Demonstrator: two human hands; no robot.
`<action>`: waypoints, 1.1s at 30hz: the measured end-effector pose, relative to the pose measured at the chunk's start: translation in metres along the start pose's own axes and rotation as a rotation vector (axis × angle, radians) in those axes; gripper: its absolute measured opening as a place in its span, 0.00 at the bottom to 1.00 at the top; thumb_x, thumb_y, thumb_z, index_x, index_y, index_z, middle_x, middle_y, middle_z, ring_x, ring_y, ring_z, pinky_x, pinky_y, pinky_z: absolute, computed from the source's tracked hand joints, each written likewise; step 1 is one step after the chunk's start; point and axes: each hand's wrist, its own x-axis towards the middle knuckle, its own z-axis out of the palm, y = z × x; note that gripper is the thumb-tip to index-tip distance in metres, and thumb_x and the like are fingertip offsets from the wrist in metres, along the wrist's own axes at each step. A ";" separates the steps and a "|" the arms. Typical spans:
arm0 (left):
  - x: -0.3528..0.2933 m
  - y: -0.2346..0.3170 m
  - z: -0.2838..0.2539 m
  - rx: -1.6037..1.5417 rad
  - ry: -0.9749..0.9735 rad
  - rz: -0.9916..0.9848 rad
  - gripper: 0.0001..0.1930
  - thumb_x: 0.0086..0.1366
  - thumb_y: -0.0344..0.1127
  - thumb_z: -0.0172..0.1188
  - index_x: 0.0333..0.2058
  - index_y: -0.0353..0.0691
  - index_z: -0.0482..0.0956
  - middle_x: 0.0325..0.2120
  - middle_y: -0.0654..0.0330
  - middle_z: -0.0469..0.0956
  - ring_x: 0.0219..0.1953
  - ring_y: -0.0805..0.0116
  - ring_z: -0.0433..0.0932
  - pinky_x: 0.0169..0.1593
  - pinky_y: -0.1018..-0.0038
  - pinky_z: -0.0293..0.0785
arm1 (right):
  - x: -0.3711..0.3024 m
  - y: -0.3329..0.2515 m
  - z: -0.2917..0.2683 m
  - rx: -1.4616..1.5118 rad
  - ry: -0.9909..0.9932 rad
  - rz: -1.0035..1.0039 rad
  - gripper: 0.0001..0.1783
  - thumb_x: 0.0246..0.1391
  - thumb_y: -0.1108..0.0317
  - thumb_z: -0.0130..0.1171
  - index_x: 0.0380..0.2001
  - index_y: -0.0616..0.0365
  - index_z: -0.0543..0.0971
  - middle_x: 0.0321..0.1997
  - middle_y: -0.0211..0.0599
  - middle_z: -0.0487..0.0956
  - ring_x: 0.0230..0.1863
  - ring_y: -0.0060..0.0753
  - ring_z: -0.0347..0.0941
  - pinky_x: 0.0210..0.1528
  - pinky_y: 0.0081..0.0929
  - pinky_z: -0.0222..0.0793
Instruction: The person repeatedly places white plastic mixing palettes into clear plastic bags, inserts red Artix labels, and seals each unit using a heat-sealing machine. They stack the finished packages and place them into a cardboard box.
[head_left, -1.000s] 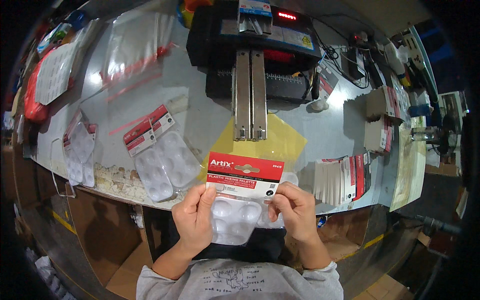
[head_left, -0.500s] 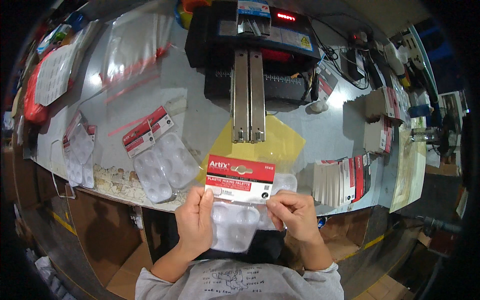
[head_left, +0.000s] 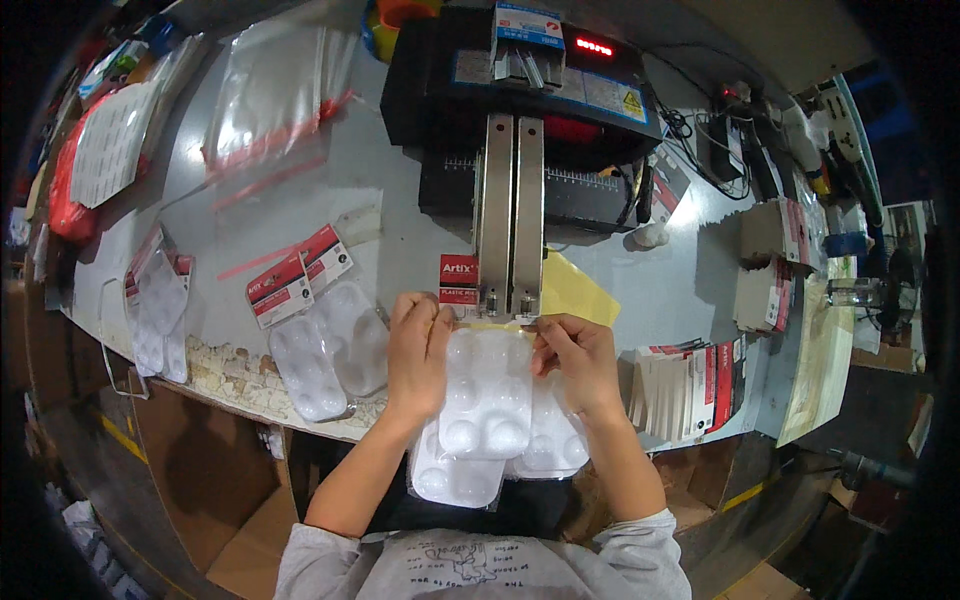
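Pinching palette pk [head_left: 487, 395] hdr card [head_left: 459, 280]: L hand [head_left: 415, 355], R hand [head_left: 582, 367], fingers clamped, astride metal arms [head_left: 495, 220]; uneven pull could skew it.

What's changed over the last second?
Left-hand grip and right-hand grip moved the white plastic palette forward; its red-and-white card now lies partly under two silver metal bars. Both still hold it. White palette packs at left and red-white card stack at right stayed.
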 end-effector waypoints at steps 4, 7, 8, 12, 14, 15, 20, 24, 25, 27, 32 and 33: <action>-0.005 -0.008 0.000 0.023 -0.016 -0.100 0.08 0.64 0.30 0.49 0.29 0.31 0.69 0.34 0.52 0.66 0.39 0.59 0.67 0.46 0.69 0.63 | -0.014 -0.014 0.006 -0.260 0.091 -0.163 0.12 0.58 0.69 0.49 0.32 0.69 0.77 0.18 0.36 0.76 0.18 0.23 0.72 0.21 0.20 0.68; 0.000 -0.006 -0.031 0.381 0.077 0.220 0.08 0.64 0.32 0.50 0.35 0.32 0.73 0.40 0.50 0.68 0.47 0.56 0.67 0.52 0.65 0.62 | -0.044 -0.025 -0.010 -0.601 0.359 -0.364 0.13 0.58 0.69 0.48 0.39 0.69 0.76 0.30 0.44 0.80 0.28 0.34 0.77 0.31 0.29 0.72; 0.003 -0.004 -0.055 0.728 0.189 0.633 0.10 0.63 0.33 0.51 0.39 0.33 0.74 0.44 0.49 0.69 0.50 0.53 0.67 0.55 0.62 0.61 | -0.052 -0.031 -0.032 -0.792 0.598 -0.600 0.15 0.58 0.68 0.49 0.43 0.68 0.74 0.38 0.47 0.78 0.35 0.40 0.76 0.38 0.32 0.70; 0.006 0.001 -0.126 0.770 0.352 -0.072 0.20 0.60 0.40 0.57 0.48 0.35 0.70 0.48 0.45 0.68 0.54 0.46 0.64 0.57 0.55 0.57 | -0.067 -0.019 -0.121 -1.345 0.981 -0.488 0.30 0.55 0.57 0.54 0.54 0.68 0.65 0.55 0.55 0.69 0.54 0.52 0.67 0.56 0.41 0.59; -0.005 -0.002 -0.122 0.899 0.413 0.047 0.20 0.56 0.41 0.60 0.45 0.35 0.71 0.45 0.45 0.69 0.51 0.46 0.65 0.54 0.55 0.59 | -0.061 0.000 -0.143 -1.367 0.939 -0.375 0.36 0.53 0.53 0.57 0.56 0.69 0.63 0.56 0.56 0.68 0.55 0.53 0.66 0.56 0.41 0.57; -0.015 -0.003 -0.107 0.824 0.289 0.031 0.19 0.54 0.40 0.63 0.41 0.35 0.73 0.42 0.45 0.69 0.49 0.47 0.66 0.52 0.56 0.61 | -0.061 0.003 -0.150 -1.284 0.962 -0.403 0.38 0.51 0.51 0.58 0.56 0.69 0.63 0.56 0.56 0.68 0.56 0.53 0.65 0.57 0.41 0.57; -0.050 0.006 -0.043 0.427 -0.009 0.137 0.10 0.52 0.31 0.62 0.31 0.36 0.71 0.32 0.50 0.69 0.38 0.55 0.70 0.44 0.66 0.66 | -0.063 -0.001 -0.145 -1.214 1.015 -0.162 0.45 0.42 0.44 0.64 0.55 0.68 0.65 0.52 0.50 0.72 0.51 0.45 0.69 0.55 0.35 0.56; -0.054 0.031 -0.038 0.109 0.017 -0.020 0.06 0.61 0.31 0.56 0.30 0.35 0.70 0.31 0.53 0.76 0.33 0.65 0.74 0.39 0.74 0.69 | -0.065 -0.010 -0.129 -1.196 1.121 -0.216 0.38 0.40 0.44 0.66 0.49 0.61 0.73 0.42 0.40 0.79 0.44 0.35 0.72 0.52 0.31 0.55; -0.055 0.038 -0.039 -0.055 -0.034 -0.121 0.06 0.63 0.31 0.55 0.29 0.35 0.70 0.31 0.54 0.78 0.32 0.68 0.75 0.38 0.76 0.70 | -0.066 -0.012 -0.124 -1.182 1.144 -0.228 0.36 0.40 0.45 0.66 0.47 0.61 0.75 0.40 0.39 0.80 0.43 0.34 0.72 0.52 0.31 0.56; -0.060 0.050 -0.041 -0.312 -0.098 -0.230 0.06 0.65 0.31 0.52 0.31 0.33 0.71 0.32 0.53 0.80 0.32 0.71 0.77 0.38 0.78 0.71 | -0.071 -0.015 -0.109 -1.180 1.220 -0.293 0.30 0.39 0.50 0.69 0.42 0.58 0.77 0.37 0.38 0.80 0.38 0.34 0.73 0.46 0.30 0.62; -0.075 0.068 -0.036 -0.418 -0.378 -0.240 0.10 0.66 0.30 0.50 0.41 0.30 0.75 0.33 0.57 0.82 0.39 0.74 0.80 0.45 0.81 0.73 | -0.103 -0.045 -0.051 -0.571 0.713 -0.612 0.19 0.38 0.62 0.71 0.35 0.56 0.80 0.30 0.37 0.80 0.25 0.34 0.74 0.29 0.24 0.68; -0.076 0.071 -0.035 -0.402 -0.398 -0.244 0.10 0.66 0.30 0.50 0.40 0.30 0.75 0.33 0.58 0.82 0.39 0.74 0.80 0.44 0.81 0.73 | -0.106 -0.050 -0.036 -0.522 0.453 -0.651 0.18 0.38 0.63 0.72 0.34 0.55 0.80 0.27 0.37 0.80 0.22 0.35 0.74 0.26 0.23 0.68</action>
